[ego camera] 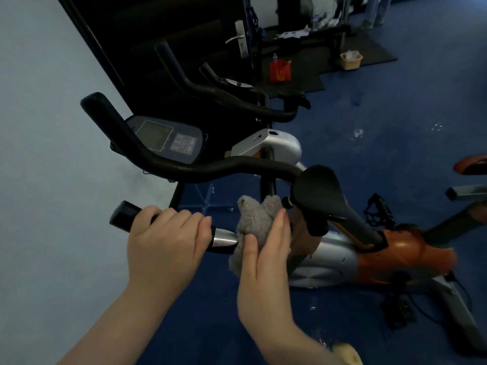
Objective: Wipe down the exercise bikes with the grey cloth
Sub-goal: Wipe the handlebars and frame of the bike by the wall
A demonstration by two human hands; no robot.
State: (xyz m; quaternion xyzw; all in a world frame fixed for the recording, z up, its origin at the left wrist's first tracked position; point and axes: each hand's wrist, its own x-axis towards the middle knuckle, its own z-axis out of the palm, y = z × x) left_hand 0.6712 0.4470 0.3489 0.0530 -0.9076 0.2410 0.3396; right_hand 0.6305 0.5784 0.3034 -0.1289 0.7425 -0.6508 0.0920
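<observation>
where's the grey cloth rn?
Head view, lower centre: the grey cloth is held by the right hand around the near handlebar, just right of its chrome section and the gripping left hand, left of the black saddle.

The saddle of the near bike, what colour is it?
Black. The saddle shows best in the head view, above the orange and silver body.

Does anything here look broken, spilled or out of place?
Nothing looks broken. The left hand grips the handlebar while the right hand holds the grey cloth against it. The blue floor shows small shiny specks, perhaps wet spots or glare; I cannot tell which.
</observation>
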